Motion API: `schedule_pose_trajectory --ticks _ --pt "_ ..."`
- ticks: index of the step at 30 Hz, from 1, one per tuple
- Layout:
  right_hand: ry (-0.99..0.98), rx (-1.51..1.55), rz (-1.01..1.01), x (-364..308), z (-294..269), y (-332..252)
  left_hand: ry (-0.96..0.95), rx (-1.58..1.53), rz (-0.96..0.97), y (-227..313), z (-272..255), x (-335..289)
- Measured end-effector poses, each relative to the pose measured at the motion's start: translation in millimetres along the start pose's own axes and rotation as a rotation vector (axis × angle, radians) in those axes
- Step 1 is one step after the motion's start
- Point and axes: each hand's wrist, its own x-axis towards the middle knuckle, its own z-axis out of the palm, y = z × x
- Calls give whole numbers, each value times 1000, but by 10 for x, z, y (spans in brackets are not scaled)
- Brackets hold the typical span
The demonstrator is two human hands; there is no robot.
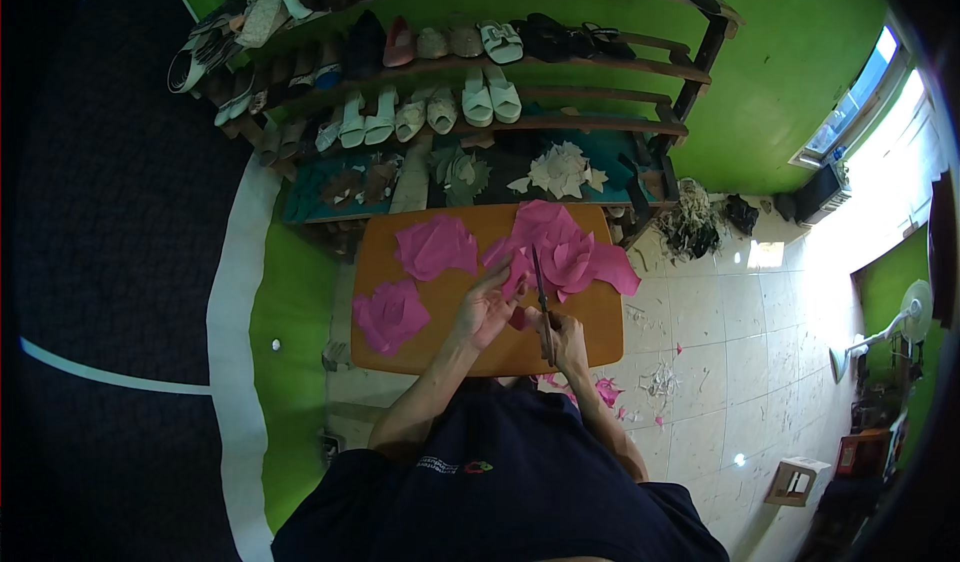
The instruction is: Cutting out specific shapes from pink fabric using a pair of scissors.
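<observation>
left hand (486,315): grip pinching pink piece (514,274), presumably to steady it; right hand (568,345): grip round scissors (542,300); worktop (597,334): pink stacks (436,247) near, likely for easy reach.

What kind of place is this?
Probably a shoe workshop: shoes line the rack, pink pieces lie on the table, and scraps litter the floor.

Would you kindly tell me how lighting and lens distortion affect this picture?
In the head view, glare washes out the doorway area at right; also in the head view, the shoe rack bends and the outer corners darken, while the scissors and pink petals look fairly clear.
</observation>
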Motion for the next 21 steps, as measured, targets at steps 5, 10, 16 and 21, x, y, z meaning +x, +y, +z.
schedule_pose_trajectory --ticks 5,10,16,21 --pt "27 84 -19 3 28 -15 129 306 421 -71 182 180" --pt "-10 86 -118 -57 7 -155 181 342 549 -85 434 252" --pt "-51 -45 -157 -78 -28 -335 216 528 578 -77 512 228" --pt "-70 -74 -142 -39 -18 -331 209 620 585 -61 475 214"
